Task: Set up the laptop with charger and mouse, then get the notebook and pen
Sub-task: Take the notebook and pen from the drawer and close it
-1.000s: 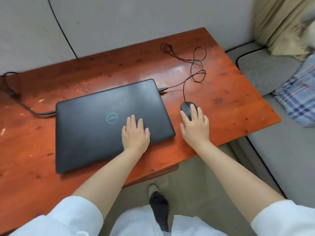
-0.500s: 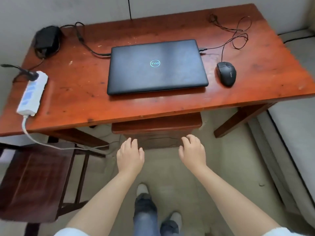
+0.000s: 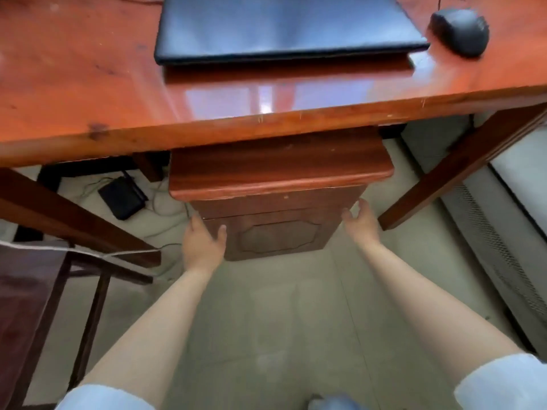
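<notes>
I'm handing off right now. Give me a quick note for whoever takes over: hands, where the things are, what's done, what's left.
Left hand: open, at the left side of the small cabinet under the desk, holding nothing.
Right hand: open, at the cabinet's right side, holding nothing.
Laptop: closed, on the desk. Mouse: on the desk, right of the laptop.
Charger: not in view now, so can't confirm.
Left: notebook and pen, neither visible. The cabinet is probably the place to look; its front is shut.

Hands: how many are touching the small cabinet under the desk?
2. The left hand is at the small cabinet's left front edge, the right hand at its right side. Contact looks likely; blur prevents certainty.
</notes>
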